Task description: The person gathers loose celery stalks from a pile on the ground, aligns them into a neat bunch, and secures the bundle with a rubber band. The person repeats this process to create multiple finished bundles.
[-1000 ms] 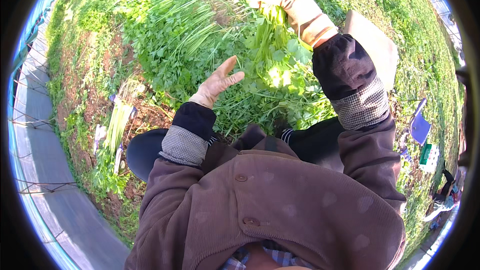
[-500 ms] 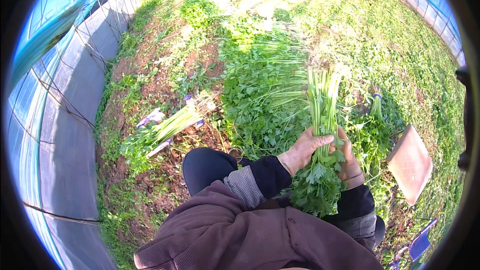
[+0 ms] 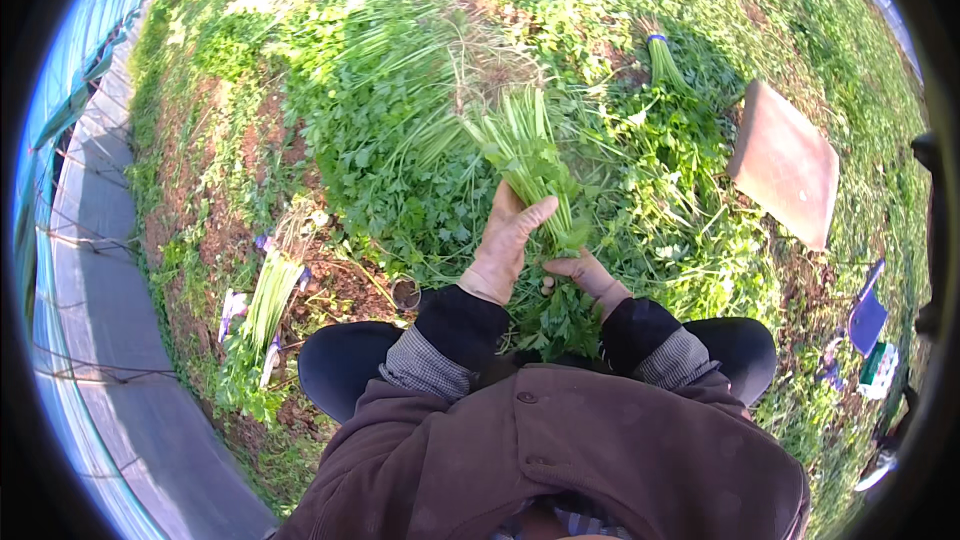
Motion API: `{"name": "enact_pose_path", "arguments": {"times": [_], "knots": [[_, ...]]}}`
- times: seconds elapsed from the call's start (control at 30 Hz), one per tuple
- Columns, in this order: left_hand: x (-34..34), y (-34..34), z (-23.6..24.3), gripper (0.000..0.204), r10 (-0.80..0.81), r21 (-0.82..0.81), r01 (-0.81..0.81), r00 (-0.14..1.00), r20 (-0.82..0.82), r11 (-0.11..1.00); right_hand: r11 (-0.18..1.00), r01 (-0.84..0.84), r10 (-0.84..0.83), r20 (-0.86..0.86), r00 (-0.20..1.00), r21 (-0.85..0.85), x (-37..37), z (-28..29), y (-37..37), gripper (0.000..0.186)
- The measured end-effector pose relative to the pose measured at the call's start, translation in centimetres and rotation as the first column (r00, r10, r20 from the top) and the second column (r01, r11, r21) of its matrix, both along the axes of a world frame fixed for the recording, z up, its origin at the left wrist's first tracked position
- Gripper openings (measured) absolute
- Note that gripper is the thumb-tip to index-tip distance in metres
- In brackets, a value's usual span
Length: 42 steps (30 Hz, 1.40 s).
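Upright in front of me is a bunch of celery (image 3: 528, 155), its pale cut stalks pointing away and its leaves hanging toward my lap. My left hand (image 3: 503, 248) grips the stalks from the left, thumb laid across them. Lower down, my right hand (image 3: 588, 275) closes round the leafy part from the right; leaves partly cover its fingers. Just beyond the bunch, a large heap of loose celery (image 3: 370, 110) lies on the ground with its roots toward the right.
A tied celery bunch (image 3: 268, 302) lies left beside purple-and-white strips; another bunch (image 3: 664, 62) with a purple tie lies far right. A reddish-brown slab (image 3: 785, 165) rests at right, near a blue flat piece (image 3: 867, 312) and a green-and-white box (image 3: 879, 370). Plastic sheeting (image 3: 110, 270) walls the left.
My view has swung right. The celery bunch now leans its stalk ends to the left. My right hand has moved from beside the stalks down to the leaves.
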State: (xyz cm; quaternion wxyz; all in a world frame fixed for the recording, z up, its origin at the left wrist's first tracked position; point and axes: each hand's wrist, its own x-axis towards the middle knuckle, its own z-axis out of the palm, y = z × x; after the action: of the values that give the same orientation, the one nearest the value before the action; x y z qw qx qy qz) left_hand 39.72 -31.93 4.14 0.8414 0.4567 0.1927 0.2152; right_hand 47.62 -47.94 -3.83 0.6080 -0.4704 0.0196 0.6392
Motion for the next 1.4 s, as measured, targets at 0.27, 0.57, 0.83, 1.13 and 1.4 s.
{"name": "enact_pose_path", "arguments": {"times": [0.27, 0.57, 0.83, 1.13, 1.4], "knots": [[-2.0, 2.0, -10.3, 0.051, 0.046, -0.104, -0.142, 0.779, -0.626, 0.984, 0.951, 0.067, -0.075, -0.013, 0.997, -0.303, -0.2, -9.7, -0.9, 0.037], [-2.4, 1.5, -13.6, 0.038, -0.001, -0.159, -0.17, 0.682, -0.732, 0.973, 0.95, 0.102, -0.15, -0.143, 0.978, -0.296, 1.1, -4.5, -0.5, 0.031], [-3.7, -0.7, -16.3, 0.043, -0.139, -0.148, 0.038, 0.635, -0.76, 0.988, 0.758, 0.05, -0.187, -0.143, 0.972, -0.65, 0.5, -1.1, 0.2, 0.032], [1.2, -1.2, -8.7, 0.069, -0.122, -0.635, -0.117, 0.94, -0.32, 0.764, 0.927, -0.276, 0.285, -0.002, 0.958, -0.253, 2.1, 7.7, -0.5, 0.025], [1.1, 10.2, -7.9, 0.03, 0.318, -0.645, -0.39, 0.919, -0.232, 0.657, 0.771, -0.394, 0.535, 0.173, 0.827, -0.501, 6.1, 21.0, -3.6, 0.053]]}}
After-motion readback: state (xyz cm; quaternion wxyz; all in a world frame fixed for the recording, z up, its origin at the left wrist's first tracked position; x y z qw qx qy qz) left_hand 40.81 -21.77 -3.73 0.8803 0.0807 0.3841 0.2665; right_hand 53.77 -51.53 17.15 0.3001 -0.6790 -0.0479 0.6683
